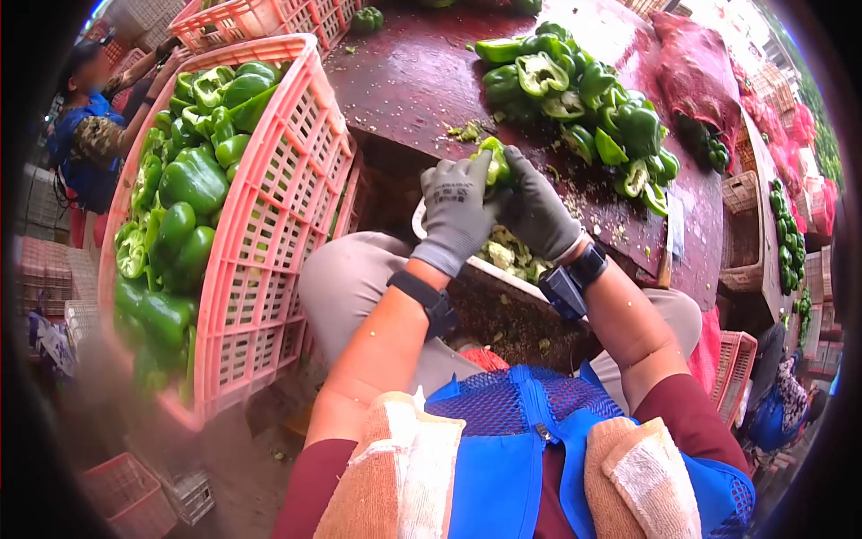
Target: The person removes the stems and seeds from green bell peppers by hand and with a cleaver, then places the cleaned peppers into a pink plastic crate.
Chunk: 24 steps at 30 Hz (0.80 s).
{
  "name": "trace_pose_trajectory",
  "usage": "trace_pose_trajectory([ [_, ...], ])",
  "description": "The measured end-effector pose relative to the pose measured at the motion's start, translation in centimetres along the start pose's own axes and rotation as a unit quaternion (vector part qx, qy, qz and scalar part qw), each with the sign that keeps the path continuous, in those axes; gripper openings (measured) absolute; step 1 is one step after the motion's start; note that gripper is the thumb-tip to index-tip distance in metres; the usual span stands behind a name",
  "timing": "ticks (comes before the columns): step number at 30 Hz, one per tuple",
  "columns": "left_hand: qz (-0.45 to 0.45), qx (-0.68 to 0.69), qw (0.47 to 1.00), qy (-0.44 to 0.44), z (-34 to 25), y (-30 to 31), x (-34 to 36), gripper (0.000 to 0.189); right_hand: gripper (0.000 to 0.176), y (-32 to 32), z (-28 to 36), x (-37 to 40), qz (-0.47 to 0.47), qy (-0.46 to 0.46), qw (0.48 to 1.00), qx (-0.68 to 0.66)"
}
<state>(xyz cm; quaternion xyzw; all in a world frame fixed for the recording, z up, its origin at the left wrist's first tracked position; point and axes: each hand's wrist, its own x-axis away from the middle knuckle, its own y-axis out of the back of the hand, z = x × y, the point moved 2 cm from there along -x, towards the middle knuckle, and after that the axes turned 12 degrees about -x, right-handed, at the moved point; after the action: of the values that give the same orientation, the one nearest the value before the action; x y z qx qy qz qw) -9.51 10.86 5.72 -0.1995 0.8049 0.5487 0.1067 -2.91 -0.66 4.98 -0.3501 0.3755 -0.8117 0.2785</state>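
My left hand (pixel 456 205), in a grey glove, is closed around a cut green bell pepper (pixel 491 160) near the table edge. Against the pepper's other side is my right hand (pixel 540 208), gloved too and with curled fingers; the fingertips are partly hidden. Beneath both hands, pale pepper cores and seeds (pixel 510 253) lie in a white-rimmed container (pixel 525 286). A pile of green peppers (pixel 588 94), some cut and some whole, sits ahead on the dark red table (pixel 404 81). Right of it rests a knife (pixel 669 251) with a wooden handle.
A tall pink crate (pixel 269 216) full of green peppers stands at my left, with another crate (pixel 260 22) behind it. A red mesh sack (pixel 696 72) lies at the table's right side. Another person (pixel 94 126) stands beyond the crate; more crates (pixel 736 364) are at right.
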Motion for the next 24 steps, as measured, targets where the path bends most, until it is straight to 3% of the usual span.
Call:
trace_pose_trajectory([
  [1, 0.005, 0.016, 1.000, -0.005, -0.3, 0.3, 0.0, 0.058, 0.033, 0.3, 0.3, 1.0, 0.015, -0.025, 0.999, -0.014],
  [4, 0.047, 0.106, 0.993, -0.032, -0.8, -0.1, 1.3, 0.053, 0.048, -0.2, 0.9, 4.4, 0.069, 0.162, 0.947, 0.269],
  [5, 0.017, 0.115, 0.992, -0.057, -1.4, -0.2, 1.7, 0.047, 0.062, -0.3, 0.9, 4.8, 0.059, 0.199, 0.935, 0.286],
  [8, 0.120, 0.233, 0.965, -0.017, -2.3, 0.0, 2.1, 0.043, 0.059, 1.4, 0.3, 4.9, 0.055, 0.193, 0.948, 0.247],
  [9, 0.153, 0.342, 0.927, 0.004, -2.3, -0.9, 2.1, 0.038, 0.054, 1.6, -0.2, 4.8, 0.045, 0.211, 0.951, 0.221],
  [15, 0.069, 0.238, 0.969, -0.024, -2.8, -2.3, 2.7, 0.028, 0.024, 1.6, -1.9, 4.0, -0.063, 0.291, 0.955, 0.019],
  [17, 0.017, 0.194, 0.979, -0.052, -2.8, -2.7, 3.0, 0.026, 0.023, 2.0, -2.0, 3.6, -0.083, 0.295, 0.952, 0.005],
  [20, 0.081, 0.385, 0.918, 0.044, -2.9, -3.1, 3.2, 0.027, 0.020, 2.3, -2.0, 3.9, -0.071, 0.288, 0.954, 0.035],
  [22, 0.120, 0.606, 0.776, 0.127, -2.9, -3.3, 3.3, 0.030, 0.019, 2.4, -1.7, 3.6, -0.030, 0.273, 0.959, 0.068],
  [23, 0.088, 0.580, 0.801, 0.118, -2.5, -3.8, 3.2, 0.028, 0.018, 0.7, -1.7, 4.3, -0.043, 0.261, 0.961, 0.078],
  [24, 0.100, 0.596, 0.784, 0.143, -2.3, -3.2, 3.3, 0.025, 0.017, -0.9, -1.8, 5.1, -0.046, 0.246, 0.964, 0.088],
])
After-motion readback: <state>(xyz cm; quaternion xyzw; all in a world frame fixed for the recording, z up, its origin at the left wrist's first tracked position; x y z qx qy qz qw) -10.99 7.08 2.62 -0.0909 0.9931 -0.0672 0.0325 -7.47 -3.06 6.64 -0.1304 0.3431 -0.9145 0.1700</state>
